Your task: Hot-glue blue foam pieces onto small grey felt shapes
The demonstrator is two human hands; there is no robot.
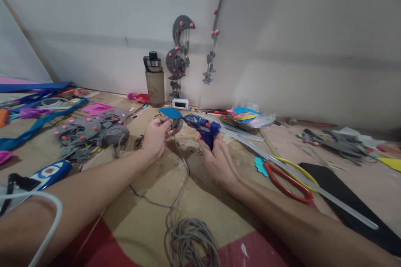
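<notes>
Between the fingers of my left hand is a flat piece with a bright blue upper part and grey yarn across its lower part. My right hand is wrapped round the handle of a dark blue hot glue gun. The nozzle points left and is close to the piece; whether it touches cannot be made out. A strand of grey yarn runs down from my left hand to a loose coil of yarn at the front of the table.
Grey felt shapes with pompoms and a yarn ball lie left. Behind stand a bottle and a small white clock. Scissors with red and yellow handles, a clear glue stick and a metal dish are right.
</notes>
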